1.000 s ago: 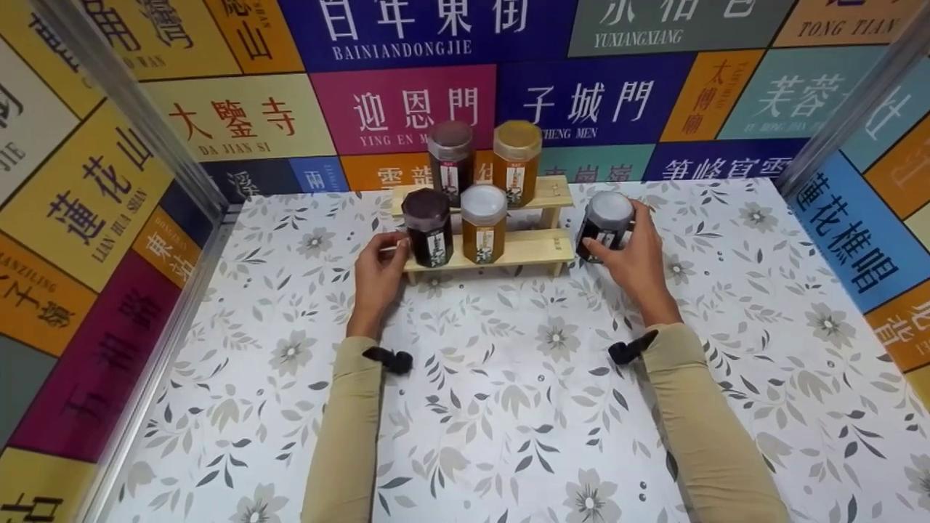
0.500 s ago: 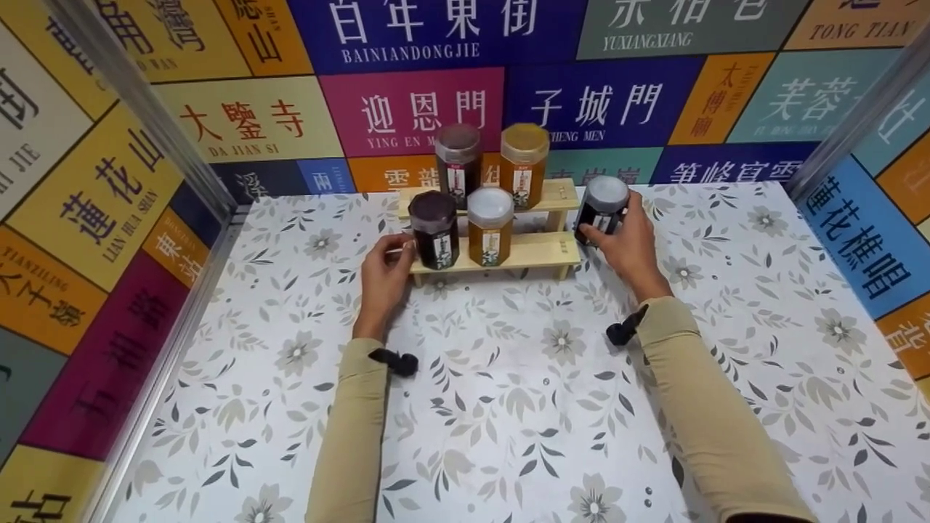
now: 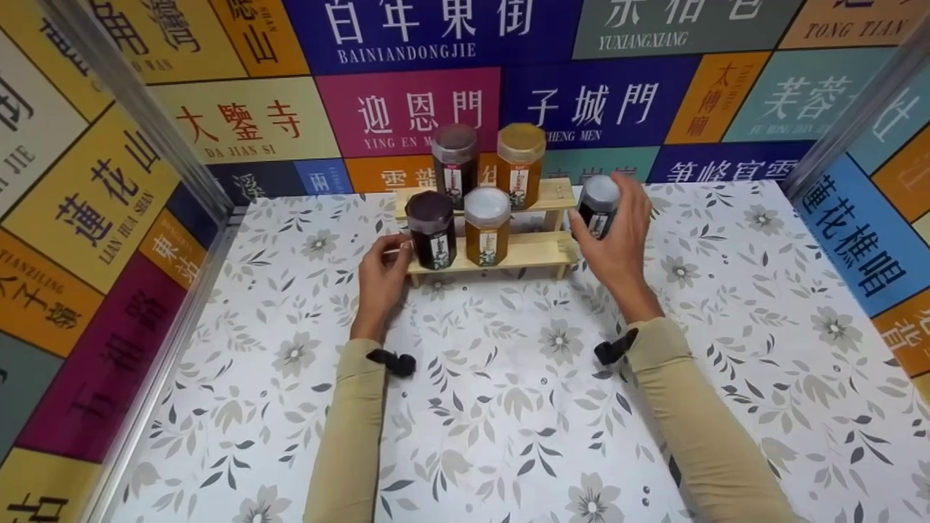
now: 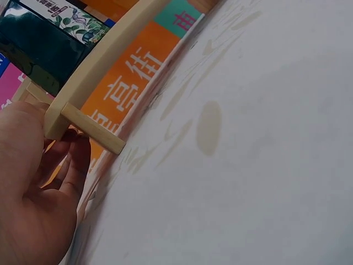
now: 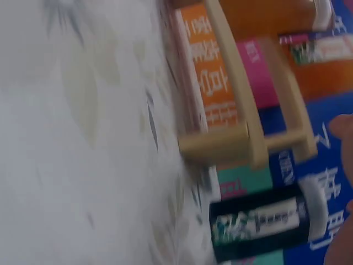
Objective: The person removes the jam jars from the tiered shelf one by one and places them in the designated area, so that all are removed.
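Observation:
A two-step wooden rack (image 3: pixel 541 250) bears jars on both steps. My left hand (image 3: pixel 381 280) grips the left end of its lower step; in the left wrist view the fingers (image 4: pixel 80 160) reach beneath that end. On that step, a dark jar with a dark lid (image 3: pixel 434 229) stands near the hand, beside an amber jar with a white lid (image 3: pixel 487 226). Right of the rack, a dark jar with a white lid (image 3: pixel 600 192) stands upright on the table. Around it my right hand (image 3: pixel 623 236) spreads its fingers, apart from the jar in the right wrist view.
The upper step holds a dark jar with a purplish lid (image 3: pixel 455 163) and an amber jar with a yellow lid (image 3: pixel 522 163). Behind the flower-patterned table (image 3: pixel 472 407) rises a wall panel of coloured signs (image 3: pixel 407 109). Metal posts (image 3: pixel 182 145) stand at the corners.
The right hand carried the dark white-lidded jar backward, set it beside the rack's right end and let go. The left hand keeps its hold on the rack.

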Available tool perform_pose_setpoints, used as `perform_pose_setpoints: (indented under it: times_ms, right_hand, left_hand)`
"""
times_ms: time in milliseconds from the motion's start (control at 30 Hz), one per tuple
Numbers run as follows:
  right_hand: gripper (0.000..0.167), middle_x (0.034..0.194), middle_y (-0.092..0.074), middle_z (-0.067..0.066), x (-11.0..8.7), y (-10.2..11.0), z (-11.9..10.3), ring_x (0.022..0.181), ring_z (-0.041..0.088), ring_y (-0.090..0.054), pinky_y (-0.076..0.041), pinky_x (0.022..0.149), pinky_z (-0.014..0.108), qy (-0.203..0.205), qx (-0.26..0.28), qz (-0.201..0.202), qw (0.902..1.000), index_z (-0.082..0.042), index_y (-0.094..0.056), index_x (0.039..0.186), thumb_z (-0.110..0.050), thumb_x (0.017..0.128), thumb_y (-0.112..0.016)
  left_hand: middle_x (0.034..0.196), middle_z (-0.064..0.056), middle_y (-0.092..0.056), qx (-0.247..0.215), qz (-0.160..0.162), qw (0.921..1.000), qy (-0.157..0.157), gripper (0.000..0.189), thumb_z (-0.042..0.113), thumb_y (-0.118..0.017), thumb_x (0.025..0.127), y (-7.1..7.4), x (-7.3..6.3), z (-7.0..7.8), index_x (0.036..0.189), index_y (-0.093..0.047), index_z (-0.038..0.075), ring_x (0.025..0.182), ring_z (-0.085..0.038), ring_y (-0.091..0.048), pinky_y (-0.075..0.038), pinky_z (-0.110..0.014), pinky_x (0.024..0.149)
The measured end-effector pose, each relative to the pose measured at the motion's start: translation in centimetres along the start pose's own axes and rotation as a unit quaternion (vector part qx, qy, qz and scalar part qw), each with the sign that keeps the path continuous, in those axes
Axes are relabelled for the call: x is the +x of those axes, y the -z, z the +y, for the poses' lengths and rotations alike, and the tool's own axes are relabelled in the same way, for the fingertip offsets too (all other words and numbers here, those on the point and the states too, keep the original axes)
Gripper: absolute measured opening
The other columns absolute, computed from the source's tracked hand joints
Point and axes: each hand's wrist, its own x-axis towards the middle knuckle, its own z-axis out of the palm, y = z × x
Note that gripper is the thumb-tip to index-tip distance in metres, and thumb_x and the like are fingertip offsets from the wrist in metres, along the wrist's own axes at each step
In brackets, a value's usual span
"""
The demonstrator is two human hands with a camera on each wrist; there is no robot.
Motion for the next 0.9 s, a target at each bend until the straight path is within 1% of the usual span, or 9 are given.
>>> perform_pose_setpoints:
  times_ms: [100, 200, 300, 367, 433, 500, 567, 733, 900]
  right_hand:
    - [0.066, 0.155, -0.057, 0.014, -0.7, -1.4, -2.3, 0.147, 0.027, -0.049, -0.036, 0.127, 0.047, 0.056, 0.044, -0.001, 0.9975, -0.005, -0.054, 0.153, -0.029, 0.097, -0.082]
    - [0.063, 0.148, -0.061, 0.015, -1.4, -2.9, -4.3, 0.137, 0.031, -0.058, -0.048, 0.117, 0.049, 0.091, 0.096, -0.045, 0.9902, -0.007, -0.056, 0.152, -0.027, 0.098, -0.081]
    - [0.066, 0.149, -0.059, 0.010, -2.1, -4.5, -5.8, 0.131, 0.031, -0.061, -0.058, 0.106, 0.049, 0.088, 0.139, -0.094, 0.9818, -0.016, -0.055, 0.155, -0.027, 0.097, -0.084]
    - [0.070, 0.154, -0.055, 0.005, -2.7, -5.4, -6.5, 0.133, 0.028, -0.060, -0.061, 0.104, 0.048, 0.071, 0.155, -0.122, 0.9778, -0.025, -0.053, 0.158, -0.028, 0.096, -0.085]
    - [0.075, 0.157, -0.052, 0.004, -3.2, -6.3, -6.9, 0.133, 0.025, -0.060, -0.063, 0.101, 0.047, 0.056, 0.159, -0.137, 0.9760, -0.030, -0.051, 0.161, -0.031, 0.095, -0.086]
    - [0.077, 0.157, -0.053, 0.004, -3.6, -7.1, -7.4, 0.132, 0.024, -0.061, -0.063, 0.099, 0.048, 0.045, 0.153, -0.137, 0.9777, -0.031, -0.050, 0.161, -0.034, 0.094, -0.087]
    - [0.079, 0.155, -0.055, 0.006, -3.9, -7.8, -7.7, 0.131, 0.023, -0.062, -0.062, 0.101, 0.047, 0.038, 0.148, -0.128, 0.9799, -0.029, -0.049, 0.160, -0.037, 0.093, -0.089]
    - [0.081, 0.147, -0.058, 0.010, -4.2, -9.1, -8.5, 0.128, 0.021, -0.065, -0.061, 0.104, 0.045, 0.021, 0.165, -0.098, 0.9812, -0.022, -0.047, 0.156, -0.034, 0.090, -0.091]
    - [0.075, 0.146, -0.057, 0.012, -4.5, -9.2, -8.5, 0.120, 0.022, -0.063, -0.061, 0.096, 0.047, 0.026, 0.139, -0.073, 0.9873, -0.020, -0.046, 0.154, -0.032, 0.093, -0.088]
  left_hand:
    - [0.123, -0.008, -0.075, 0.001, 0.000, 1.0000, 0.004, 0.024, 0.030, -0.068, 0.108, 0.1, 0.0, 0.0, 0.125, -0.075, 0.014, 0.107, -0.022, -0.076, -0.061, -0.035, 0.091]
    - [0.124, -0.008, -0.075, 0.002, 0.001, 1.0000, 0.008, 0.025, 0.031, -0.068, 0.108, 0.1, 0.1, 0.0, 0.126, -0.075, 0.014, 0.107, -0.023, -0.075, -0.061, -0.035, 0.092]
    - [0.124, -0.008, -0.075, 0.002, 0.003, 0.9999, 0.010, 0.024, 0.030, -0.069, 0.108, 0.2, 0.1, 0.1, 0.125, -0.075, 0.014, 0.107, -0.024, -0.075, -0.061, -0.035, 0.091]
    - [0.123, -0.009, -0.075, 0.003, 0.004, 0.9999, 0.010, 0.024, 0.030, -0.069, 0.108, 0.2, 0.1, 0.1, 0.125, -0.075, 0.013, 0.107, -0.024, -0.075, -0.061, -0.034, 0.091]
    - [0.123, -0.008, -0.075, 0.004, 0.004, 0.9999, 0.011, 0.023, 0.029, -0.069, 0.108, 0.2, 0.0, 0.1, 0.124, -0.075, 0.013, 0.106, -0.023, -0.075, -0.061, -0.033, 0.090]
    - [0.123, -0.008, -0.075, 0.003, 0.003, 0.9999, 0.013, 0.023, 0.029, -0.069, 0.108, 0.1, 0.0, 0.1, 0.124, -0.075, 0.014, 0.106, -0.022, -0.075, -0.061, -0.033, 0.089]
    - [0.123, -0.008, -0.075, 0.002, 0.002, 0.9999, 0.013, 0.023, 0.029, -0.068, 0.108, 0.1, 0.0, 0.1, 0.124, -0.075, 0.014, 0.106, -0.022, -0.075, -0.061, -0.032, 0.089]
    - [0.123, -0.009, -0.075, 0.005, 0.006, 0.9999, 0.008, 0.025, 0.029, -0.068, 0.109, 0.1, 0.1, 0.1, 0.125, -0.075, 0.012, 0.106, -0.023, -0.075, -0.061, -0.033, 0.089]
    - [0.124, -0.008, -0.075, 0.004, 0.003, 0.9998, 0.018, 0.025, 0.029, -0.068, 0.109, 0.0, 0.1, 0.2, 0.126, -0.075, 0.013, 0.107, -0.022, -0.075, -0.061, -0.032, 0.090]
